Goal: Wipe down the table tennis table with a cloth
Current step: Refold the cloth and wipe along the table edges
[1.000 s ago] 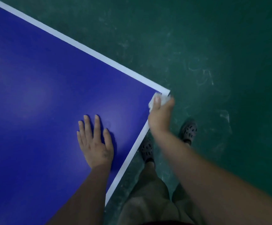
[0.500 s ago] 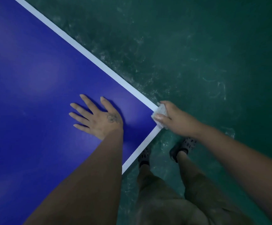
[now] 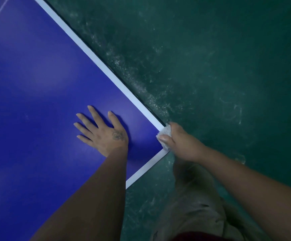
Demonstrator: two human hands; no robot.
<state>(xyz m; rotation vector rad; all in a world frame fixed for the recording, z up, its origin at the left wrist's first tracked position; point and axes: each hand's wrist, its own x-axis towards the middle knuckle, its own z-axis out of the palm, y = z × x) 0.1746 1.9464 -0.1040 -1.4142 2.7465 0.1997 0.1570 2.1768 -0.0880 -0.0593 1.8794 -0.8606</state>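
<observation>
The left hand (image 3: 104,133) lies palm down, fingers (image 3: 93,114) spread and straight, forearm running back toward the body. The right hand (image 3: 180,142) is curled closed, thumb forward, apparently gripping, its arm extended in from the lower right.

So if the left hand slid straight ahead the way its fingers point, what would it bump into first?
Nothing, as far as the picture shows. The left hand lies flat on the table, fingers pointing up-left across bare blue surface to the frame edge.
</observation>
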